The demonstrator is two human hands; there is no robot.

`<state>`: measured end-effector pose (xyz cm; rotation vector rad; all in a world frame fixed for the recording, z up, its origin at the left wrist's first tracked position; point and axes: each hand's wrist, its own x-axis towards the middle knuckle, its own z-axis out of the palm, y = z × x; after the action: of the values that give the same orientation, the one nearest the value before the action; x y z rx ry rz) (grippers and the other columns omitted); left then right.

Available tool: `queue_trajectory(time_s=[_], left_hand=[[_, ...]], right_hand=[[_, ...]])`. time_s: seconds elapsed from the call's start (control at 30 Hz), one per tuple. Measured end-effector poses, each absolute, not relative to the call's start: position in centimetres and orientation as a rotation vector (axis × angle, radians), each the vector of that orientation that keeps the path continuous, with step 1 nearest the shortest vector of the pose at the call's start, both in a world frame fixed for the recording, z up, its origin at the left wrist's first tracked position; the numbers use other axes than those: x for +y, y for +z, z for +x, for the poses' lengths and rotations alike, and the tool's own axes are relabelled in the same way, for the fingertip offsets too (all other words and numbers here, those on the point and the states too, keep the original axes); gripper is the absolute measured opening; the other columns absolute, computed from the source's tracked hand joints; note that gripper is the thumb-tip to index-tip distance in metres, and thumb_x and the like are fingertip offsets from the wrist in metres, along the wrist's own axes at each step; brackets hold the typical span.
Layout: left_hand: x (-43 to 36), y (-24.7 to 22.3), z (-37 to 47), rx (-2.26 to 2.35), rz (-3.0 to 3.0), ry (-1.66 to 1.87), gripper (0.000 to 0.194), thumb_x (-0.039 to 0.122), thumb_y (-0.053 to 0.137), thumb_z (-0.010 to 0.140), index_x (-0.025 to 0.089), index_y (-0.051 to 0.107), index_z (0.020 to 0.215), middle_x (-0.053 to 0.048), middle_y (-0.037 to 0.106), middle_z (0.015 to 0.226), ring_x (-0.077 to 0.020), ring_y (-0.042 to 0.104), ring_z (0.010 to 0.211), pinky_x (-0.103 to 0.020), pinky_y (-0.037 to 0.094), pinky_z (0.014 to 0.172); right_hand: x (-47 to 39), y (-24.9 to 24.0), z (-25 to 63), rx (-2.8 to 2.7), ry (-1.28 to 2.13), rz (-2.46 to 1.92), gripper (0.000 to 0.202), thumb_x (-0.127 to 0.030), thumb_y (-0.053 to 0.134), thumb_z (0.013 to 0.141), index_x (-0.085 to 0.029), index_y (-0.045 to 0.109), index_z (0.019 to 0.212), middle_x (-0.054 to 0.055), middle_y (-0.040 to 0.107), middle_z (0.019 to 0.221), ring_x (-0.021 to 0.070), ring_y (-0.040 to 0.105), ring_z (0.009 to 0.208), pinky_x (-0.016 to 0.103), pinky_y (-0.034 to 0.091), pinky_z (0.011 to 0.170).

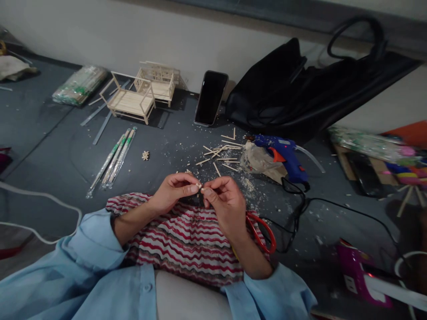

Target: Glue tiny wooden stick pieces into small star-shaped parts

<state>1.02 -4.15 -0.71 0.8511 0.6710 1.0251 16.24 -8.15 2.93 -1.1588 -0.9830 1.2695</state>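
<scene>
Wooden stick piece (199, 186) is pinched between left hand (173, 192) and right hand (223, 205), both grips closed on it; assembly step judged; glue gun (283, 155) needed next.

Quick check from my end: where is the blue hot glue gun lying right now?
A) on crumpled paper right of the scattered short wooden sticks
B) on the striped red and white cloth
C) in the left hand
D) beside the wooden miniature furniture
A: the blue hot glue gun rests on crumpled paper, just right of the scattered short wooden sticks.
</scene>
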Motion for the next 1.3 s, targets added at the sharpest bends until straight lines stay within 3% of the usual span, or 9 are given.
queue_trajectory(time_s=[1.3], left_hand=[[-4.29,-1.04,0.95,0.687,0.934,1.051,0.017,0.029,0.084,0.069,0.018,0.077,0.079,-0.001,0.07,0.077,-0.0115,0.062,0.073,-0.024,0.049,0.072]], right_hand=[[-8.12,2.75,15.88,-0.934,1.229,-1.189,0.023,-0.025,0.077,0.077,-0.022,0.054,0.076,-0.005,0.067,0.076,0.0058,0.054,0.051,0.019,0.044,0.049]])
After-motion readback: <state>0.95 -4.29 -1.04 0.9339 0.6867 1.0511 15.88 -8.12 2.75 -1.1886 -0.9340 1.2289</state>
